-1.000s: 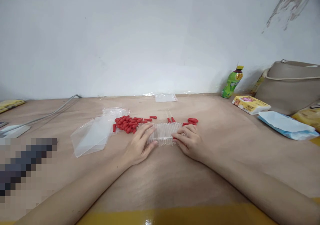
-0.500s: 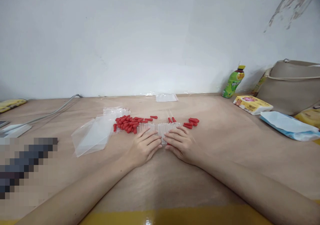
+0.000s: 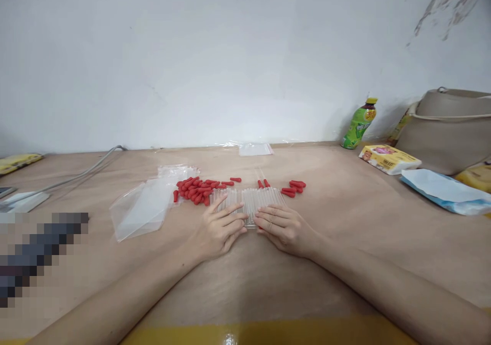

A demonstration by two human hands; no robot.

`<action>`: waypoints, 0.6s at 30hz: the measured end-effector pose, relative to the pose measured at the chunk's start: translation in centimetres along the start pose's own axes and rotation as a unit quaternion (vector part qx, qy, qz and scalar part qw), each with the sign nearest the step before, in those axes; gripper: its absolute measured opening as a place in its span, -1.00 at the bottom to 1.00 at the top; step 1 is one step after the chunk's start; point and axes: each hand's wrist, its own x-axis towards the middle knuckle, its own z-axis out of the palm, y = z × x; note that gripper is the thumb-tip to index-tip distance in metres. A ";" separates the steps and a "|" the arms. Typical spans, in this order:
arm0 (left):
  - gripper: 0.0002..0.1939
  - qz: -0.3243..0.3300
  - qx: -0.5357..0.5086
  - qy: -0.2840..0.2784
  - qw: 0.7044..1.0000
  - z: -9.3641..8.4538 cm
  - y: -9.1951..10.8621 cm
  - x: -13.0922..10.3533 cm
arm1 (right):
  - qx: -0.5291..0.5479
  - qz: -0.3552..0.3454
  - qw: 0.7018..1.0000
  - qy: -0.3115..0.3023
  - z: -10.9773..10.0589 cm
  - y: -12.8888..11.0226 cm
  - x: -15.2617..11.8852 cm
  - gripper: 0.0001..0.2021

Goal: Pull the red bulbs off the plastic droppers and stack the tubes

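Note:
A row of clear thin tubes lies side by side on the table in front of me, upper ends roughly lined up. My left hand rests over the row's left part, fingers spread and index finger reaching forward. On the right part lies my right hand, fingers bent and close together; a bit of a red rubber bulb shows between its fingertips and thumb, mostly hidden. Just beyond the tubes are two droppers with red bulbs. A pile of red rubber bulbs sits left of the row, with several more bulbs to the right.
Clear plastic bags lie left of the pile; another small bag is by the wall. At the right stand a green drink bottle, a tissue pack, a blue-white packet and a beige bag. A grey cable runs at left.
My right hand has drawn slightly towards me and right, uncovering more of the tubes. The left hand's fingers have spread, its index finger lifting apart from the others.

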 end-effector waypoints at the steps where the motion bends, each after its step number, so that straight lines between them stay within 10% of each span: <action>1: -0.86 0.001 -0.003 0.000 1.000 0.0 0.0 0.0 | -0.005 -0.003 1.000 0.000 -0.1 0.0 0.0 -0.84; 10: -0.88 -0.016 0.009 0.008 1.000 0.0 -1.1 -1.5 | -0.011 -0.003 1.000 -0.004 -1.2 1.2 -1.4 -0.74; 18: -0.76 -0.190 0.059 0.046 0.979 0.7 -3.3 -1.7 | -0.020 0.325 0.941 0.096 -2.4 6.8 -3.0 -0.79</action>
